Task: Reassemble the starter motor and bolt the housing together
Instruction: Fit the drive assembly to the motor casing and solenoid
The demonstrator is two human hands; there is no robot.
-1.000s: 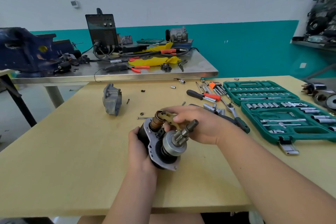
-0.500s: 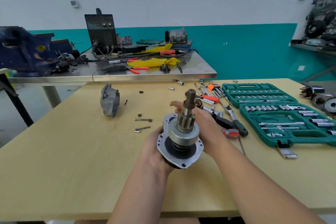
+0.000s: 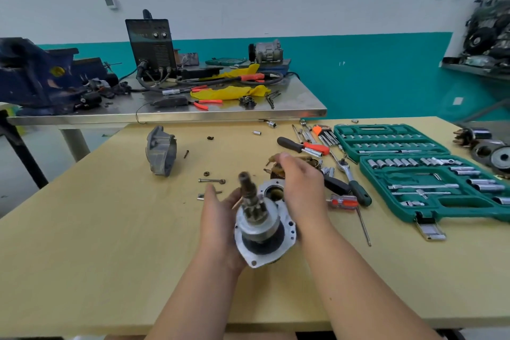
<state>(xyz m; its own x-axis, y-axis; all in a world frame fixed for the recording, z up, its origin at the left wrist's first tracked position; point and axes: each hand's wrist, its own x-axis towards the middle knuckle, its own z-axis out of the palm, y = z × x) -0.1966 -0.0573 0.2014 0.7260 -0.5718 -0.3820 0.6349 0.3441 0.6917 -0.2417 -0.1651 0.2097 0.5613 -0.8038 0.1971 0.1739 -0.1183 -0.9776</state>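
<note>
You held the starter motor (image 3: 259,225) up over the near part of the worktop (image 3: 110,229), in front of you. Your left hand (image 3: 220,218) gripped it from the left side and from under, with the thumb sticking up. The motor's shaft, with the little gear on it, pointed up and leaned a bit away from you. A silver plate (image 3: 288,225) with small holes sat round the bottom of the shaft.

Your right hand (image 3: 300,193) lay against the right side of that plate. Its fingers reached to a brown part (image 3: 273,165) just behind the motor. That spot was blurry, so I cannot tell if the hand gripped the brown part or only touched it.

The gray housing piece (image 3: 161,150) stood on the worktop, well apart to the left. Two long bolts (image 3: 211,181) and a nut (image 3: 206,173) lay between it and your hands. On your right were a small screwdriver (image 3: 343,201), a ratchet (image 3: 352,179) and an open green socket case (image 3: 430,210).
</note>
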